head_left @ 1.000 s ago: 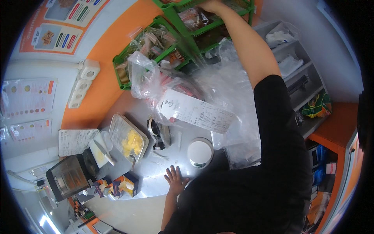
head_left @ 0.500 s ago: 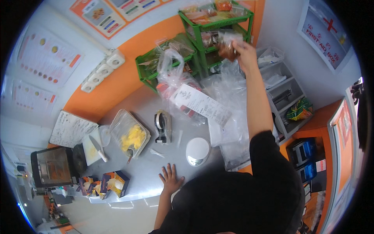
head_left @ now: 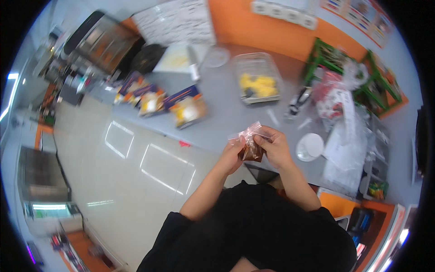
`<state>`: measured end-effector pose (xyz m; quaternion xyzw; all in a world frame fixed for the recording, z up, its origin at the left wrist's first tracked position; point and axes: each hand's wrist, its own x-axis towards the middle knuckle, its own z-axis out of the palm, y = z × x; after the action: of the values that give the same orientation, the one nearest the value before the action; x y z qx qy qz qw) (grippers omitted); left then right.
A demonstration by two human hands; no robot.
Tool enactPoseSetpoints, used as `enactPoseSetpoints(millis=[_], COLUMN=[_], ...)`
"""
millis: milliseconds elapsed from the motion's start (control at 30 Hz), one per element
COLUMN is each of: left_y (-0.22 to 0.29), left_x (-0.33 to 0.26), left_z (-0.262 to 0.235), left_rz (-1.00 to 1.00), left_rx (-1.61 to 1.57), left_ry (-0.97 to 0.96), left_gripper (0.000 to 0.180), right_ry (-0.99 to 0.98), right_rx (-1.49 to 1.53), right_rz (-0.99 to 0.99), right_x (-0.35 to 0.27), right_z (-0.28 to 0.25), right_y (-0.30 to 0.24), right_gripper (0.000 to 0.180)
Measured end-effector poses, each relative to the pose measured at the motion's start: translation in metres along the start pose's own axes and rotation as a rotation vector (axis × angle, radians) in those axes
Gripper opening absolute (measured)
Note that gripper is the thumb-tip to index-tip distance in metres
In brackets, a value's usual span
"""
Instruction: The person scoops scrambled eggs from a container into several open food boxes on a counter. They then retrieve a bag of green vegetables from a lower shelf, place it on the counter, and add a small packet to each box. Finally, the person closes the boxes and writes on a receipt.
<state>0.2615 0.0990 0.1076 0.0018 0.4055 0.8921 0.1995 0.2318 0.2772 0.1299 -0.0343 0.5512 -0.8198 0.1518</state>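
Both my hands pinch one small clear plastic bag with dark brown contents [head_left: 250, 146] at frame centre: left hand [head_left: 232, 155] grips its 9 o'clock edge, right hand [head_left: 275, 146] its 3 o'clock edge. I see a round white lid [head_left: 310, 147] at 3 o'clock on the grey counter [head_left: 217, 122], and a clear container of yellow pieces [head_left: 258, 83] at 12 o'clock.

Both hands meet before the chest, left hand [head_left: 232, 156] and right hand [head_left: 275, 147] pinching.

- Two hands, left hand [head_left: 233, 156] and right hand [head_left: 274, 147], at centre frame.
- One small clear bag [head_left: 250, 141] with dark contents, held between them.
- One clear tub [head_left: 257, 81] of yellow food, upper centre.
- One white lid [head_left: 310, 146], right of centre.
- Two green wire racks [head_left: 362, 75], upper right.
- Three colourful packets [head_left: 156, 99], upper left of centre.
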Motion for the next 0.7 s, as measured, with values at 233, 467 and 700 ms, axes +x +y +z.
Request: enactPoseSetpoints(millis=[233,467,700], left_y=[0.053,0.094,0.143], left_x=[-0.154,-0.226,-0.242], left_z=[-0.137,-0.202,-0.263], left_rz=[0.061,0.243,0.263], left_rx=[-0.1,-0.202,-0.174], left_ry=[0.423,0.6,0.748], left_gripper=[0.045,0.055,0.06], right_ry=[-0.249,-0.323,-0.068], right_rx=[-0.893,-0.573,-0.921], right_rz=[-0.727,0.1,-0.199], right_x=[0.029,0.076,0.205], right_z=[0.166,0.252,0.157], right_y=[0.136,0.147,0.128], right_gripper=[0.027,0.026,0.026])
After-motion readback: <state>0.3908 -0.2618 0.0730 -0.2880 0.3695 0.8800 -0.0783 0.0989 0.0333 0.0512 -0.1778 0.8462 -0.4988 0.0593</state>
